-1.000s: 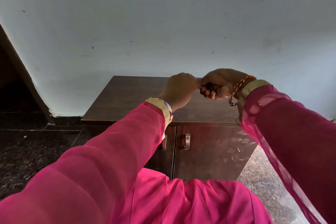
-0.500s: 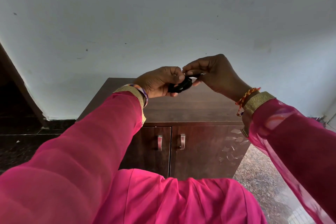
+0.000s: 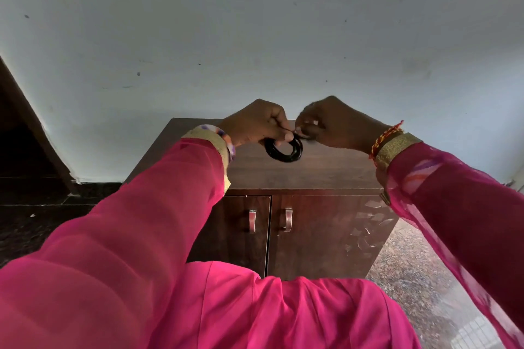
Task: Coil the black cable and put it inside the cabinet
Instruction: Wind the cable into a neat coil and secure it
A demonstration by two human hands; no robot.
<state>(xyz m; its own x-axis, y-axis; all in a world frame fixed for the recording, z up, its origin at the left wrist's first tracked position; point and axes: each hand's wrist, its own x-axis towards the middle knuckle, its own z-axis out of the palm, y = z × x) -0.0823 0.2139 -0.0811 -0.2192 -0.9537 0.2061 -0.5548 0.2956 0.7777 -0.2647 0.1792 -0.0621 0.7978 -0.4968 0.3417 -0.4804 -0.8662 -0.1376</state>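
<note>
The black cable [image 3: 283, 151] is wound into a small, glossy ring of several turns, held in the air above the top of the dark wooden cabinet [image 3: 312, 176], whose two doors are shut. Half a second ago it was a flatter bundle pinched between raised hands; now the loop hangs open below them. The left hand [image 3: 255, 122] closes its grip on the ring's upper edge, while the right hand [image 3: 334, 125] seems to pinch a thin loose end just beside it.
</note>
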